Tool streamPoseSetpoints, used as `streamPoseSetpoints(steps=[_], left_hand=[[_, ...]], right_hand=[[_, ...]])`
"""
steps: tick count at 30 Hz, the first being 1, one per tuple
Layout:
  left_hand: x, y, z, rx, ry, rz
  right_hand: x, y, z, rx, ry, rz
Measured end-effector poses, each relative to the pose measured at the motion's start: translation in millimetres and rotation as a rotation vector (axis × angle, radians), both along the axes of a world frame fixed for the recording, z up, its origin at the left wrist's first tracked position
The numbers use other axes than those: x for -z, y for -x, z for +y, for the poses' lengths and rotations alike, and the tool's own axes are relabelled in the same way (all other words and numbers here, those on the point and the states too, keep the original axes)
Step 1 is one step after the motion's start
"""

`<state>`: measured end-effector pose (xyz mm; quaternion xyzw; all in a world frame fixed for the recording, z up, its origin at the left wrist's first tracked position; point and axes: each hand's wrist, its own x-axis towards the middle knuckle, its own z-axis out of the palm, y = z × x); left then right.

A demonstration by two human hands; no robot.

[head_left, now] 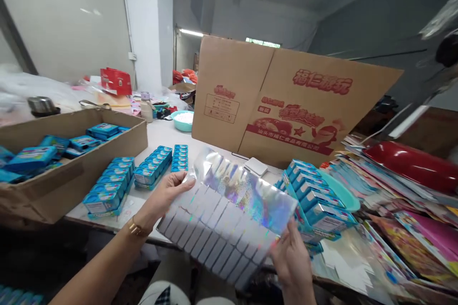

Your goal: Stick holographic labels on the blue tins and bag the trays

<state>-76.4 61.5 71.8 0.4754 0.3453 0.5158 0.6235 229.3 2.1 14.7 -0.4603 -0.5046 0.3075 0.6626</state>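
Observation:
Both hands hold a shiny rainbow-reflecting film packet (246,190) over the table's front edge. Its lower part shows rows of small pale rectangles with dark lines between them; whether they are separate pieces or a printed sheet I cannot tell. My left hand (166,195), with a gold band at the wrist, pinches the packet's upper left corner. At its right edge, my right hand (291,257) grips with the fingers partly hidden. Rows of small blue boxes (110,183) stand to the left of the packet, and stacked blue boxes (315,195) rise to its right.
An open cardboard box (118,145) with loose blue boxes stands at the left. A large printed carton (286,100) fills the back of the table (161,131). Turquoise basin (182,125), white square item (255,167), piled colourful sheets (411,243) and a red glossy object (411,164) lie around.

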Motion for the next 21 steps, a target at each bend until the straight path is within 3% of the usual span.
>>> streamPoseSetpoints(steps=[4,8,13,18,21], left_hand=[[2.4,12.6,-13.1,-0.106,-0.025,0.084],[16.2,19.1,-23.0,-0.166,-0.011,0.124],[39.3,25.9,-39.1,-0.241,0.016,0.065],[49.4,33.2,-54.2,-0.067,0.044,0.086],[53.6,26.3,-60.8,0.020,0.139,0.100]], right_hand=[[11.6,16.0,-2.9,-0.143,0.135,0.211],[16.3,31.5,-8.3,-0.076,0.219,0.301],[23.7,34.5,-8.2,-0.093,0.225,0.378],[30.0,34.6,-22.5,-0.083,0.325,0.304],[37.1,27.1,-37.7,-0.071,0.389,0.184]])
